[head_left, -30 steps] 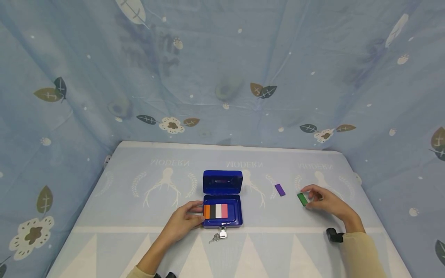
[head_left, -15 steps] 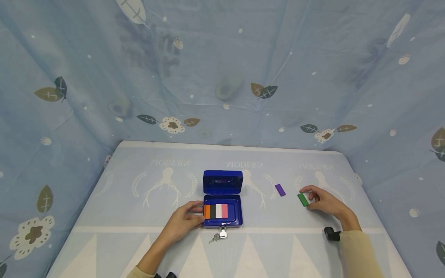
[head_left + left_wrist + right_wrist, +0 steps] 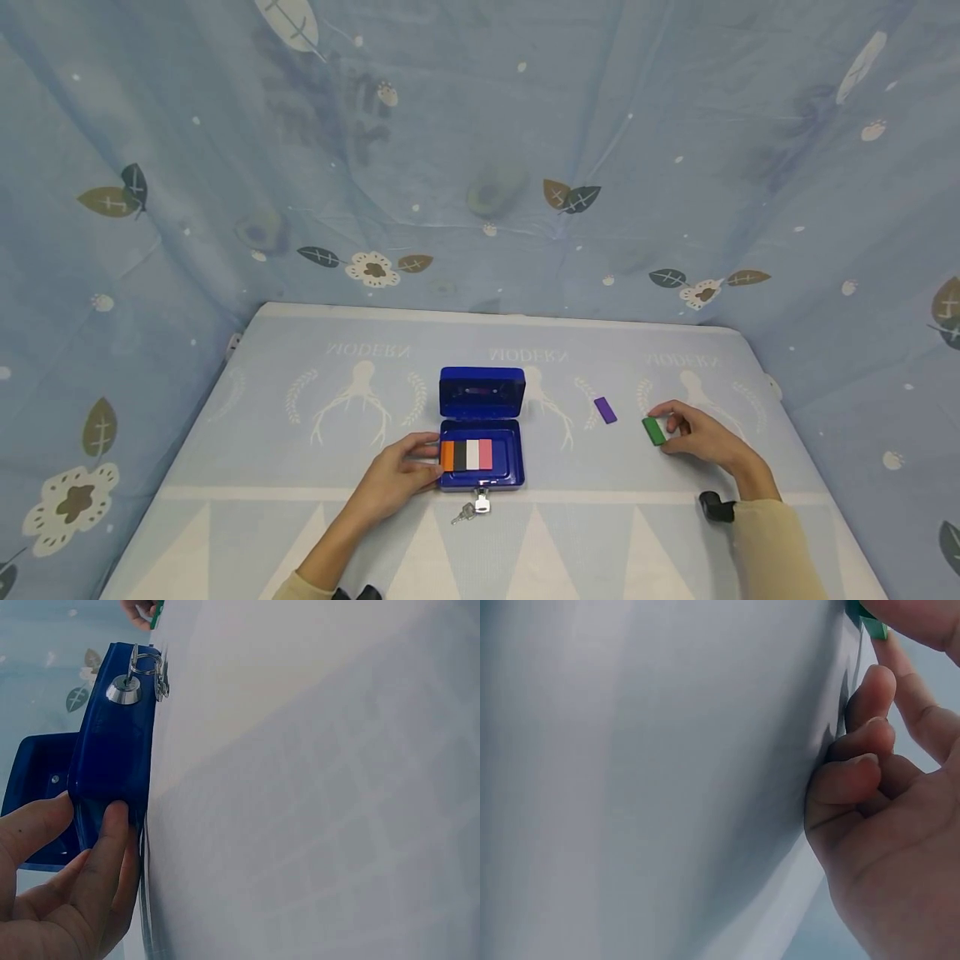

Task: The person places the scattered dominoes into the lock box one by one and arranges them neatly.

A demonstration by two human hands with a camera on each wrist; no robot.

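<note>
My left hand holds the left end of a small blue cash box, whose lid stands raised. In the left wrist view, its fingers lie against the box's end wall. Orange, black, white and pink blocks lie side by side in the box. Far to the right, my right hand pinches a green block between thumb and index finger, close over the table. In the right wrist view, its other fingers are curled and the green block shows partly.
A purple block lies on the table between the box and my right hand. Keys hang from the lock at the box's front. Blue patterned curtain surrounds the cloth-covered table at back and sides.
The right hand has shifted very slightly left with the green block in its fingers. The left hand, the box and the purple block stay where they were.
</note>
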